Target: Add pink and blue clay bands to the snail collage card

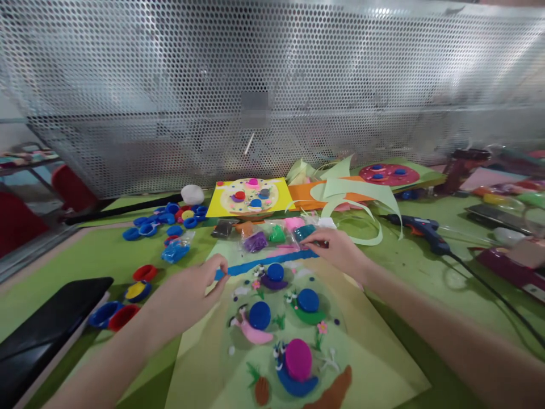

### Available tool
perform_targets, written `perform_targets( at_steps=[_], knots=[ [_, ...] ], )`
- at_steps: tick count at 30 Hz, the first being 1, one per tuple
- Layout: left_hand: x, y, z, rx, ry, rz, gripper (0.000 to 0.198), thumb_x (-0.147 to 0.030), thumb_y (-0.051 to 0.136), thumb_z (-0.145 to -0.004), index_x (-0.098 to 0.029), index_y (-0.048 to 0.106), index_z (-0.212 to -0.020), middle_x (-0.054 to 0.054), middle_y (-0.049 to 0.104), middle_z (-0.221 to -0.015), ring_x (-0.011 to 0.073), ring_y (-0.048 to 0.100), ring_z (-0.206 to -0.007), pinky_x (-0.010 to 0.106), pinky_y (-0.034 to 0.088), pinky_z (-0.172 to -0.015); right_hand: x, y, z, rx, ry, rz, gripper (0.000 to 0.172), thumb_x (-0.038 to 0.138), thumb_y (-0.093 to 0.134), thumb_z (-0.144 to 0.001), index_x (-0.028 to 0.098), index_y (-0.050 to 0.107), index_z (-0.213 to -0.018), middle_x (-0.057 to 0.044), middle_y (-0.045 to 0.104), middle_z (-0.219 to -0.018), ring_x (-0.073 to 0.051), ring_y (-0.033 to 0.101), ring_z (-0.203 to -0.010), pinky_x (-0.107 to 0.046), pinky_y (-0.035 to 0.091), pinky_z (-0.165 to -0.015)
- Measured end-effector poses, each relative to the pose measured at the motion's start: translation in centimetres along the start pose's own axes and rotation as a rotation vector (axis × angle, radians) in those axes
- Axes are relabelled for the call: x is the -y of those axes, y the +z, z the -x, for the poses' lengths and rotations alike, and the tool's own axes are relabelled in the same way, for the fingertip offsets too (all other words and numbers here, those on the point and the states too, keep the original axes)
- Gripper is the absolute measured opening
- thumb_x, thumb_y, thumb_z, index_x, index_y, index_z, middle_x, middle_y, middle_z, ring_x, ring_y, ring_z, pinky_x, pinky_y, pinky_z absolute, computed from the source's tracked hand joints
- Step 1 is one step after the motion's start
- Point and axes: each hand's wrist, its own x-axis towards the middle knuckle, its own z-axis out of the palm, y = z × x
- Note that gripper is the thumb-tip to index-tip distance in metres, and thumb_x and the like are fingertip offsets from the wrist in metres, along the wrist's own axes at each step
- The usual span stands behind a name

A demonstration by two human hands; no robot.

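My left hand (208, 279) has its thumb and fingers closed at the left end of a long blue strip (272, 262). My right hand (334, 248) is closed in a pinch above the strip's right end, by a teal clay packet (305, 232); what its fingertips hold is hard to make out. Below both hands lies a pale yellow-green sheet (370, 363) decorated with clay snails. Their shells are bottle caps: a magenta cap (298, 359) and several blue ones, such as the blue cap (259, 315). Small clay flowers (322, 328) and brown clay (334, 392) also decorate it.
Clay packets (255, 242) lie behind the strip, before a yellow snail card (217, 201). Loose caps (145, 272) and a black case (51, 318) are left. Paper offcuts (361, 193) and a corded glue gun (419, 227) are right. A perforated metal panel (191, 85) rises behind.
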Motion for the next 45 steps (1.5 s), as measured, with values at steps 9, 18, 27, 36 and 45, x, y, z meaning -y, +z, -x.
perform_targets(
  at_steps=[9, 18, 27, 36, 45],
  knots=[
    [-0.4, -0.1, 0.8, 0.153, -0.008, -0.09, 0.038, -0.036, 0.023, -0.086, -0.021, 0.043, -0.115, 0.007, 0.066, -0.082, 0.0271, 0.063, -0.076, 0.033, 0.041, -0.06, 0.5, -1.0, 0.6, 0.12, -0.163, 0.453, 0.032, 0.023, 0.049, -0.087, 0.028, 0.062, -0.116, -0.004, 0.069, -0.088, -0.019, 0.061, -0.075, -0.027, 0.043, -0.063],
    [-0.7, 0.2, 0.7, -0.065, 0.391, -0.098, 0.019, -0.023, 0.03, -0.082, -0.022, 0.045, -0.07, -0.003, 0.049, -0.055, 0.0153, 0.051, -0.055, 0.028, 0.042, -0.059, 0.3, -0.4, 0.9, 0.202, -0.579, 0.832, 0.043, 0.004, 0.05, -0.082, 0.016, 0.055, -0.123, -0.007, 0.068, -0.074, -0.02, 0.056, -0.075, -0.028, 0.036, -0.057],
    [0.5, 1.6, -0.4, -0.223, 0.528, 0.011, 0.013, -0.019, 0.031, -0.081, -0.022, 0.043, -0.074, -0.002, 0.049, -0.061, 0.0153, 0.052, -0.062, 0.031, 0.045, -0.072, 0.2, -2.7, 0.3, 0.282, -0.511, 0.756, 0.041, 0.011, 0.043, -0.088, 0.025, 0.053, -0.126, -0.008, 0.064, -0.089, -0.018, 0.059, -0.082, -0.026, 0.042, -0.066],
    [0.3, 3.7, -0.2, -0.289, 0.592, -0.129, 0.014, -0.016, 0.03, -0.077, -0.023, 0.036, -0.067, 0.002, 0.05, -0.056, 0.0188, 0.047, -0.053, 0.032, 0.044, -0.058, -0.7, -0.6, 2.6, 0.188, -0.461, 0.528, 0.039, 0.017, 0.039, -0.09, 0.018, 0.051, -0.127, -0.012, 0.065, -0.097, -0.022, 0.058, -0.095, -0.033, 0.049, -0.075],
    [-1.1, 1.8, 0.4, -0.019, 0.519, -0.176, 0.015, -0.014, 0.036, -0.075, -0.022, 0.045, -0.067, 0.001, 0.058, -0.06, 0.018, 0.055, -0.058, 0.041, 0.046, -0.084, -1.2, -0.6, 2.5, 0.145, -0.579, 0.676, 0.041, 0.013, 0.041, -0.086, 0.013, 0.051, -0.126, -0.014, 0.065, -0.09, -0.024, 0.06, -0.086, -0.034, 0.048, -0.068]
  ],
)
